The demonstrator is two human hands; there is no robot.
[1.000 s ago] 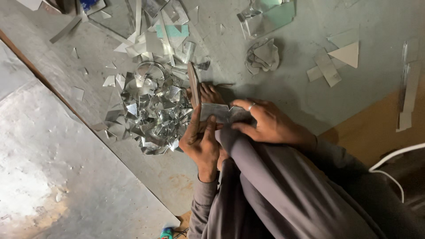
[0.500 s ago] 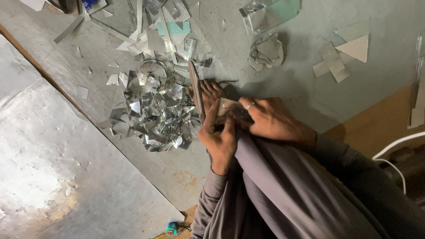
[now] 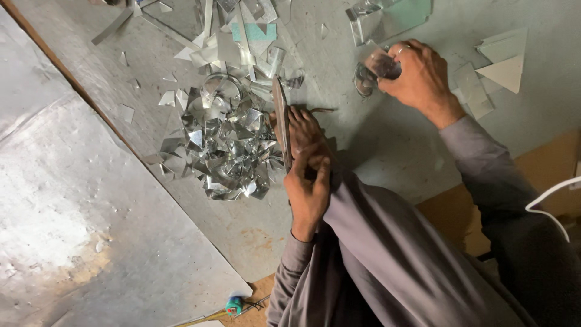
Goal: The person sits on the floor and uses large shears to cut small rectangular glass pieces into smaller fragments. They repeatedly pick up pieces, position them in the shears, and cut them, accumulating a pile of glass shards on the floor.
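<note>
My left hand grips a long narrow metal tool that stands on edge on the grey floor. A pile of shiny cut mirror scraps lies just to the left of this tool. Far to the upper right, my right hand is closed around a small round mirror piece. Another rounded piece lies just beside it. Grey sleeves cover both my arms.
Long mirror strips and a teal card lie behind the pile. A glass sheet with a green backing and pale triangular offcuts are at the upper right. A dull metal sheet covers the left. A white cable runs at the right.
My right hand has left the spot beside my left hand and reached up and to the right, onto the round mirror pieces. My left hand stays on the tool.
</note>
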